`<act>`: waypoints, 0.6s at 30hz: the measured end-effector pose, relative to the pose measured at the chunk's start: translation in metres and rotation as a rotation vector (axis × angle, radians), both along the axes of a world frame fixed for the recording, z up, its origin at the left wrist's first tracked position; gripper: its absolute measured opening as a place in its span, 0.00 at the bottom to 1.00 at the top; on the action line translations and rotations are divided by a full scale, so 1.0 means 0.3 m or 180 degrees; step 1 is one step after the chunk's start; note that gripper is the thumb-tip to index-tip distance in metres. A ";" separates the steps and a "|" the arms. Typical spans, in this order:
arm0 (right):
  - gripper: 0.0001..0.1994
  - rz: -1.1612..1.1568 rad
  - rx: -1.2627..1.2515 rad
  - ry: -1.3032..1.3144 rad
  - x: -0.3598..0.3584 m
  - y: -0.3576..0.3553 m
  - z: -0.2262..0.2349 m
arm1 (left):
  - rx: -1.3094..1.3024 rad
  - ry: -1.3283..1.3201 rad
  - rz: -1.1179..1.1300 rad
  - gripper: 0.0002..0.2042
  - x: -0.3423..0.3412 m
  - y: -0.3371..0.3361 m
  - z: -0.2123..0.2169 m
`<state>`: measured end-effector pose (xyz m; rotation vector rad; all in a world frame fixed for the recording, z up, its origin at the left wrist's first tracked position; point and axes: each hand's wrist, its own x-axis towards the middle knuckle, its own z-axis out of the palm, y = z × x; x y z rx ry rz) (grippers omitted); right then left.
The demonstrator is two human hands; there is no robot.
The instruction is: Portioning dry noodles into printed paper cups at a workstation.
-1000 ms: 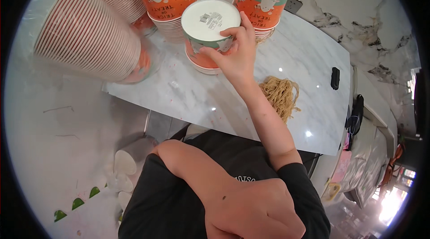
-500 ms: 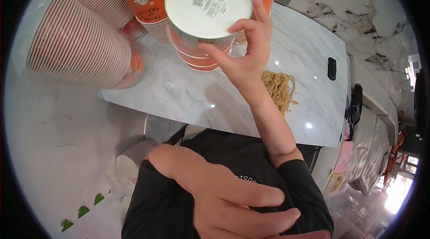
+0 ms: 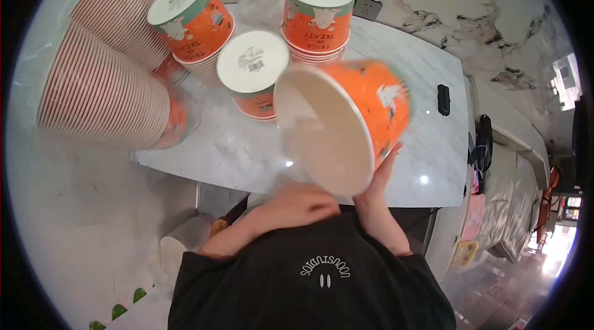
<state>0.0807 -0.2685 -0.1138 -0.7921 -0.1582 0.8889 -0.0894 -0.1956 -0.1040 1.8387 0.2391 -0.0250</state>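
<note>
My right hand (image 3: 382, 175) holds an orange paper tub (image 3: 388, 113) from its lower right side. The tub is tilted, its wide white mouth turned toward the lower left. My left hand (image 3: 309, 204) is in front of my chest, below the tub's rim; motion blurs its fingers. Upside-down tubs with white bases stand behind: a middle stack (image 3: 255, 64), a left stack (image 3: 193, 20) and a right stack (image 3: 320, 14). The held tub covers the part of the table where the tan shredded paper lay.
Long sleeves of nested paper tubs (image 3: 105, 85) in clear plastic fill the left side. The marble-patterned table (image 3: 216, 163) ends close to my body. A small black object (image 3: 443, 99) lies near its right edge. A wall socket (image 3: 368, 7) is at the back.
My right hand has lifted the top tub off the middle stack and brought it down to the right, tipping its mouth toward me. My left hand has moved forward, away from the camera.
</note>
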 end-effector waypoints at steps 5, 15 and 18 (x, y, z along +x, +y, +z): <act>0.33 0.1117 -0.0275 0.0945 -0.058 -0.047 -0.095 | 0.0051 -0.1584 0.2738 0.08 -0.182 0.087 -0.107; 0.27 0.1802 -0.0834 0.1053 -0.017 -0.026 -0.312 | 0.0997 -0.1987 0.3481 0.08 -0.055 0.018 -0.011; 0.20 0.1695 -0.1642 -0.1212 -0.031 -0.072 -0.347 | 0.1309 -0.2104 0.2414 0.08 -0.054 0.035 0.005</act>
